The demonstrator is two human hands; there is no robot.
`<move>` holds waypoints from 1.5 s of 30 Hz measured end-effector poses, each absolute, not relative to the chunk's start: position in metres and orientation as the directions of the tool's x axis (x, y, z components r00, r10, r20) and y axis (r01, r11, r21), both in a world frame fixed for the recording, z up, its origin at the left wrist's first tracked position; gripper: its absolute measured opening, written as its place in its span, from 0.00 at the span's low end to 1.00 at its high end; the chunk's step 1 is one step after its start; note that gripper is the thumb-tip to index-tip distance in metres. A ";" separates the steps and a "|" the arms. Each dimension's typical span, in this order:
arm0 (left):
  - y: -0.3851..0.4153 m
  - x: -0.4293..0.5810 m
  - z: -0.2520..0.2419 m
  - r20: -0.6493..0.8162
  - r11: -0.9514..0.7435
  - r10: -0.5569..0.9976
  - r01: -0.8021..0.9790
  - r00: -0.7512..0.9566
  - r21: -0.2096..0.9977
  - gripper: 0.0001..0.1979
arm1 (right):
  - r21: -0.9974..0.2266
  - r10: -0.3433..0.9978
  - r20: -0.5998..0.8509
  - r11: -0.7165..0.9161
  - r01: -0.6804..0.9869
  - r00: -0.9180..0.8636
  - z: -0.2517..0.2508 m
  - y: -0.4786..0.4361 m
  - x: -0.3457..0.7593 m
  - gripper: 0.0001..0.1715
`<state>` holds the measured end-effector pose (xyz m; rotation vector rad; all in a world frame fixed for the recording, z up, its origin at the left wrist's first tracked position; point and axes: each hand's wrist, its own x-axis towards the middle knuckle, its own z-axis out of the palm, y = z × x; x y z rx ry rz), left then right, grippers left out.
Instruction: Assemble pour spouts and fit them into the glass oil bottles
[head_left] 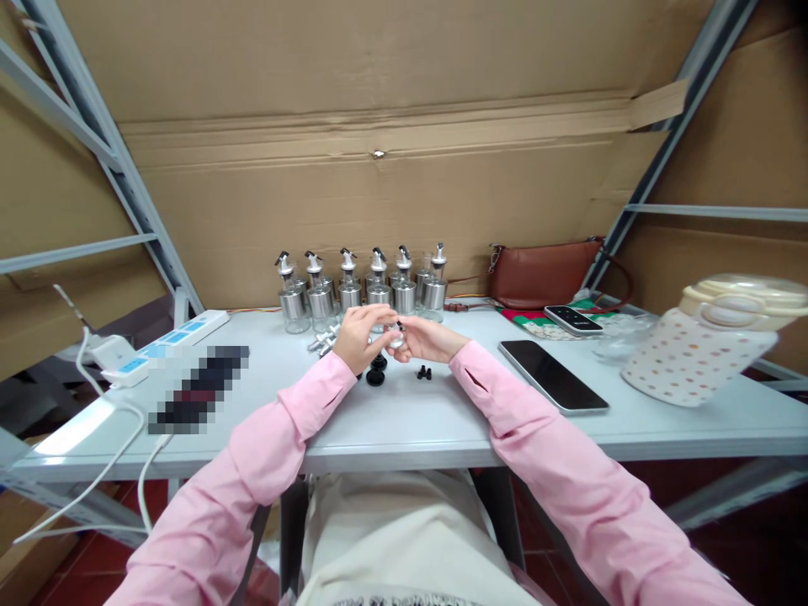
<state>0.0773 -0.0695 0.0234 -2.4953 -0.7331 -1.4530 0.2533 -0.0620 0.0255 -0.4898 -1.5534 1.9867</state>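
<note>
Just above the table's middle, my left hand (362,335) and my right hand (430,338) meet with curled fingers. Between their fingertips is a small silver-and-black bottle-top part (396,340), partly covered by the fingers. Beneath my left hand lie black stoppers (375,377), some of them hidden. Silver pourer spouts (321,340) lie just left of that hand. A few tiny black caps (424,373) rest on the table below my right hand. Behind both hands stand several glass oil bottles (380,295) with steel sleeves, the front ones topped by pourers.
On the right are a black-screened phone (555,375), a brown bag (543,276), a small keypad device (573,321) and a dotted jug (698,358). A power strip (180,337) with white cables and a pixelated dark object (200,391) occupy the left. Cardboard (391,202) walls the back.
</note>
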 end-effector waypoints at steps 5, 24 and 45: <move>-0.052 0.056 0.031 0.815 -0.785 0.497 0.555 0.296 0.277 0.13 | -0.955 0.662 0.056 -0.184 -0.234 -0.747 0.028 -0.065 0.252 0.13; -0.046 0.053 0.009 0.263 -0.822 0.563 0.563 0.784 0.083 0.11 | -0.955 0.821 0.109 -0.069 -0.287 -0.561 0.029 -0.056 0.258 0.12; -0.050 0.057 0.009 0.673 -0.912 0.394 0.359 0.626 0.201 0.04 | -0.922 0.941 0.116 -0.017 -0.387 -0.319 0.027 -0.053 0.258 0.11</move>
